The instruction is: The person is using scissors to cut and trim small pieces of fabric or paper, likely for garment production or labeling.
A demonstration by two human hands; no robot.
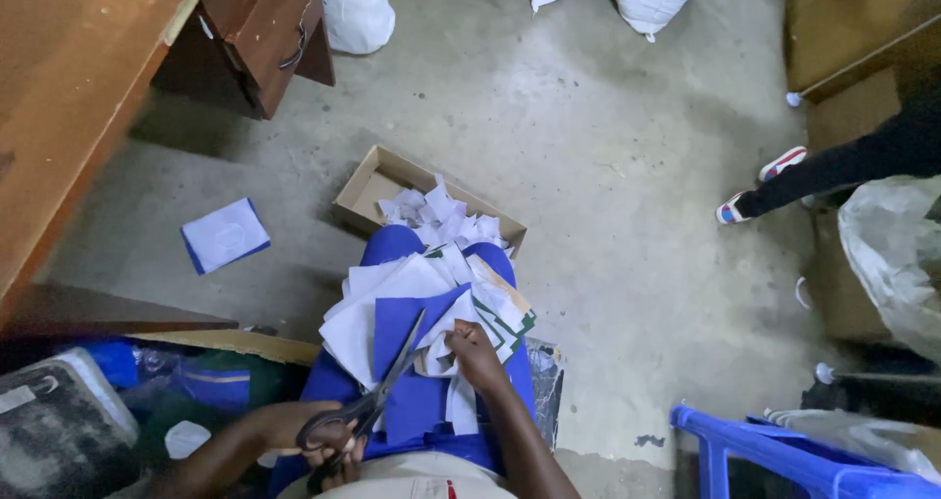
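1. Fingers of the left hand (328,440) are threaded through the loops of the long steel scissors with dark handles (377,393) and clenched on them; the right hand (477,354) pinches the pile of blue and white fabric pieces (421,313) lying on the person's lap, just right of the blades.

2. A good cut here seems to call for the right hand to keep the blue piece taut and flat beside the blades, its fingertips clear of the cutting line, while the left works the blades in long strokes rather than short snips.

3. Scissors' long axis runs on a diagonal, from the handles low and near the body up and rightward; the tips point away from the person, toward the pile's middle. The blades look slightly parted, lying over the blue fabric.

4. Beyond the pile, touching its far edge, an open brown cardboard box (377,180) on the concrete floor holds white paper-like scraps (436,215).

5. Left of the pile, well apart, a blue-edged white fabric square (225,234) lies on the floor.

6. Far right of the pile, another person's dark-trousered leg and striped shoe (774,166) show.
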